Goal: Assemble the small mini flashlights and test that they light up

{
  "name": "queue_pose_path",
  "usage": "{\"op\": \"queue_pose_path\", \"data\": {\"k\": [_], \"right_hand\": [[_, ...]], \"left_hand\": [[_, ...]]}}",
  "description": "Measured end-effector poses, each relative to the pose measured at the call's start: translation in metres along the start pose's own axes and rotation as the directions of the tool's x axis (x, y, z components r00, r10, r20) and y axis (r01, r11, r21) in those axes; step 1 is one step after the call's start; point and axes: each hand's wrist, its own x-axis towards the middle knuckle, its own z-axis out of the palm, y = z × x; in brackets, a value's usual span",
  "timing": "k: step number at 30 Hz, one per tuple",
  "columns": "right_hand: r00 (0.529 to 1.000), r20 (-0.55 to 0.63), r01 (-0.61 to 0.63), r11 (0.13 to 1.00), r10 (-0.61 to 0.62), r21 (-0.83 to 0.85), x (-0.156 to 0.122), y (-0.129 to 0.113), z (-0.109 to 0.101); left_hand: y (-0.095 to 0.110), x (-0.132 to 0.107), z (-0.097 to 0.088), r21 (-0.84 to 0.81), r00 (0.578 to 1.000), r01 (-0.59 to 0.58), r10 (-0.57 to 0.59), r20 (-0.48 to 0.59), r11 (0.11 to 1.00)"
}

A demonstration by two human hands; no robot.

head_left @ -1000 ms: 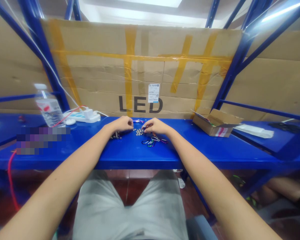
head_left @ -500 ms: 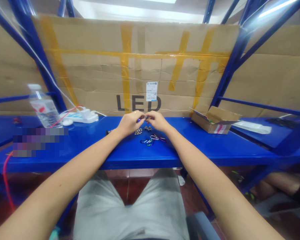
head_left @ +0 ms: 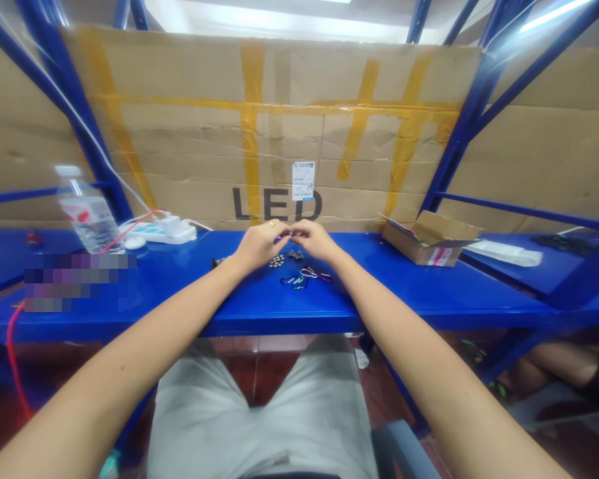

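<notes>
My left hand (head_left: 260,243) and my right hand (head_left: 313,239) meet over the blue table, fingertips pinched together. A bit of shiny purple-blue shows under the left fingers. Whatever the right fingertips grip is too small to make out. Just below the hands lie a cluster of small silver metal pieces (head_left: 276,261) and a second, darker metal cluster (head_left: 295,255). Nearer the table's front edge are several coloured carabiners (head_left: 299,282), one of them pale (head_left: 308,273) and one purple (head_left: 324,277). A dark object (head_left: 217,263) is partly hidden by my left wrist.
An open cardboard box (head_left: 432,249) stands to the right, beside a white packet (head_left: 509,253). On the left are a water bottle (head_left: 87,216), a white power strip (head_left: 167,231) and a red cable (head_left: 12,346). A large cardboard sheet (head_left: 194,146) backs the table (head_left: 404,293).
The fingertips have shifted very slightly, and the metallic glint between them is less visible. Both hands stay together in the same place. The things on the table have not moved.
</notes>
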Motion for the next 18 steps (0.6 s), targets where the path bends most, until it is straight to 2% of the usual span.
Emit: {"op": "queue_pose_path", "data": {"k": [18], "right_hand": [[0.999, -0.026, 0.034, 0.999, -0.033, 0.023, 0.0006, 0.0025, 0.0017]], "left_hand": [[-0.0018, 0.0006, -0.0012, 0.002, 1.000, -0.016, 0.016, 0.007, 1.000]]}}
